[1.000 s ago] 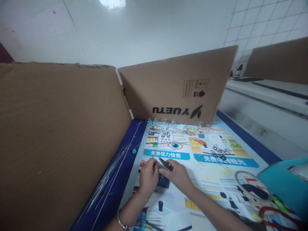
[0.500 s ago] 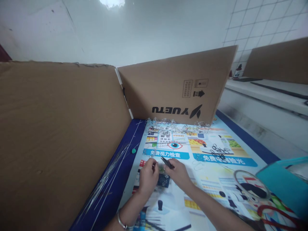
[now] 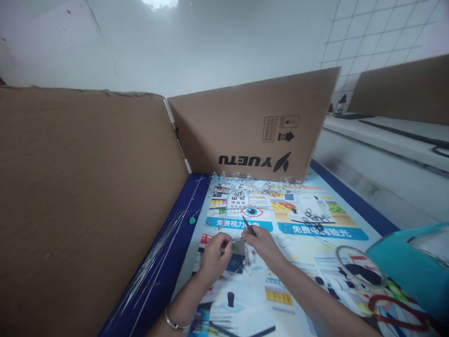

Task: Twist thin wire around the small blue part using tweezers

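Above the printed sheet (image 3: pixel 250 299), the person's two hands stand close together but apart. Left hand (image 3: pixel 216 256): thumb and forefinger pinched together, remaining fingers curled; whatever sits between them is too small to identify from where I stand. Right hand (image 3: pixel 260 242): fingers closed around a dark slim tool (image 3: pixel 248 225), its tip directed away from the person and clear of the left hand. A thin, shiny wire piece (image 3: pixel 247 258) shows near the gap between the hands; whether it lies on the sheet or hangs cannot be determined. Loose wire bits (image 3: pixel 247 180) are scattered along the foot of the cardboard panel (image 3: pixel 252 121), and straight wires (image 3: pixel 154 257) lie bundled along the blue border to the left.

Assessment: sound handling calls for a firm left pinch close to the working point, so that thin stock does not twist. The tool is best applied square to the wire, tip clear of the fingertips, with light pressure. Resting both wrists would steady such fine work.
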{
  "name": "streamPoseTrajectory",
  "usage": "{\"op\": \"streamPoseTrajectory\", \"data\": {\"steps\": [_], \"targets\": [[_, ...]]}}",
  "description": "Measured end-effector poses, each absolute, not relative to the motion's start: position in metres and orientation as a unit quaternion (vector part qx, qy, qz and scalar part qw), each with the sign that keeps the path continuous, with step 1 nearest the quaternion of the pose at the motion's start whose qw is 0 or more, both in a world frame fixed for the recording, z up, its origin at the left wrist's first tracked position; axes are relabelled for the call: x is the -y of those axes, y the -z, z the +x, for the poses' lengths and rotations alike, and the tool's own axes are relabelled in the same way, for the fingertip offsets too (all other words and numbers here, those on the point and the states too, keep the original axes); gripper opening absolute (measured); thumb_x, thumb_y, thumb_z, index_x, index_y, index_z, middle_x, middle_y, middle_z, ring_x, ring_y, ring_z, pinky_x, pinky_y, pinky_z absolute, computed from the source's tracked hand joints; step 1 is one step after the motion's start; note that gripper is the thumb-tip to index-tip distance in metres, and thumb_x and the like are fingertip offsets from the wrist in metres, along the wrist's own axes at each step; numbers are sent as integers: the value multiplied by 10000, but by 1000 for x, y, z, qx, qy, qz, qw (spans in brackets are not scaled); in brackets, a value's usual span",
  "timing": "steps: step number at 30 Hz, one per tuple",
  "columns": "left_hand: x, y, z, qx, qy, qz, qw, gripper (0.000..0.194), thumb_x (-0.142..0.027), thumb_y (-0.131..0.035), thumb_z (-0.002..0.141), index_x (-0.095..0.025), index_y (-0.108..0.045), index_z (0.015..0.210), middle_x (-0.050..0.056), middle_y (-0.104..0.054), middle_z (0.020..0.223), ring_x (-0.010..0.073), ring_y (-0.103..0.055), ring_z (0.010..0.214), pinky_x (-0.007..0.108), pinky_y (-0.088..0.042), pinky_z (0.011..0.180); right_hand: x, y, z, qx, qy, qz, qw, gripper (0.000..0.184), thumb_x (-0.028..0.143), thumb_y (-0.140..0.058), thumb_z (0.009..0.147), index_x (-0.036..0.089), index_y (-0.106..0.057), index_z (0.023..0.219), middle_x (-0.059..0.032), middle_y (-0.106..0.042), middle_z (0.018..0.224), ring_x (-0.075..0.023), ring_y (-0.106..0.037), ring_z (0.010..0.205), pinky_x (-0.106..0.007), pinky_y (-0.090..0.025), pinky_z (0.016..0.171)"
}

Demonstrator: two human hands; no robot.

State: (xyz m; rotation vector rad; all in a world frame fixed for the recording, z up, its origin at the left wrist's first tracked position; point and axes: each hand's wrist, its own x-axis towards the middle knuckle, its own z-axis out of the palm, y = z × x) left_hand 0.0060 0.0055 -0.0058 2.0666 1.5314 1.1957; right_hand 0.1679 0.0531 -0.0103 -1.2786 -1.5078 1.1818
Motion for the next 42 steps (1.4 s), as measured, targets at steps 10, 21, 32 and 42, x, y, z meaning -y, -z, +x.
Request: {"op": "streamPoseTrajectory", "data": {"steps": [10,21,32,42], "targets": [[-11,16,5,-534,-401,708,228,170,-138,-452,783,-188,-572,892,25,-629,812,145,-578,765,236,-441,673,-53,8,169,611,-513,-459,391,175,328,-569,656,154,-564,644,34,-489,548,-103,-408,528,-228,-311,526],[-9,14,5,-443,-427,764,194,235,-111,-436,817,-197,-636,906,39,-567,798,136,-543,764,248,-445,677,-53,4,170,598,-547,-452,373,187,327,-623,620,145,-584,634,43,-478,511,-100,-423,521,-229,-323,522],[-2,6,8,-462,-382,799,38,176,-117,-437,825,-184,-599,814,33,-585,724,151,-525,713,290,-374,680,-53,3,171,610,-539,-448,368,238,379,-619,633,145,-574,645,32,-503,533,-103,-442,525,-231,-348,526],[1,2,9,-449,-320,833,-41,208,-125,-414,838,-186,-594,752,28,-563,656,152,-483,660,305,-305,654,-51,8,169,644,-516,-439,355,194,339,-587,664,145,-592,655,20,-532,550,-115,-474,543,-234,-373,542]]}}
